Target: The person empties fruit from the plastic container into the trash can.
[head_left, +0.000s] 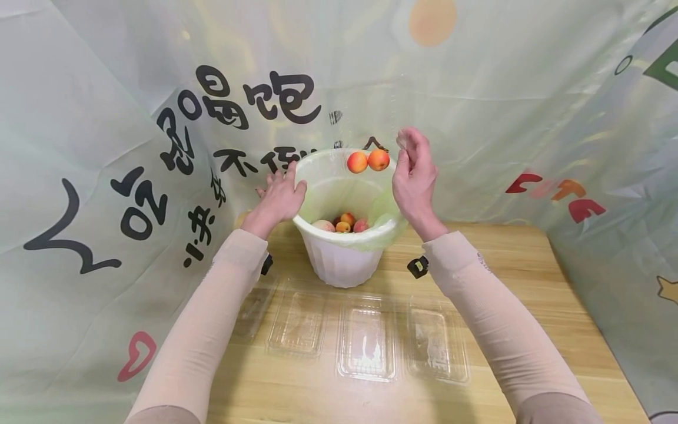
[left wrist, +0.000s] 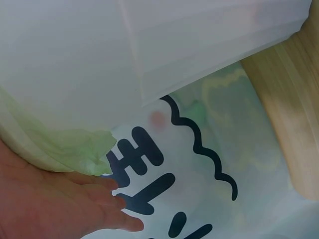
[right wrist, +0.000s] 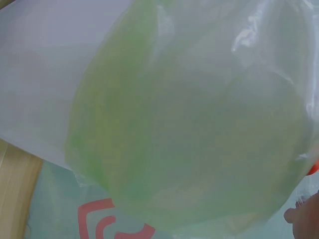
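Observation:
A white bucket point(head_left: 344, 265) with a pale green plastic bag point(head_left: 389, 206) lining it stands on the table. My right hand point(head_left: 415, 174) grips a clear plastic box tipped up at the bucket's far right rim; the see-through box hardly shows against the backdrop. Two orange-red fruits, like apricots point(head_left: 357, 162), are at the box's lower end, over the bucket's mouth. Inside the bucket lie several fruits point(head_left: 345, 224), some orange and some pinkish. My left hand point(head_left: 281, 197) rests against the left rim with its fingers extended; in the left wrist view its fingers point(left wrist: 107, 201) lie beside the bag's edge.
Several clear plastic boxes point(head_left: 367, 338) lie in a row on the wooden table point(head_left: 508, 282), in front of the bucket. A printed cloth backdrop point(head_left: 498, 135) rises behind the table and along both sides.

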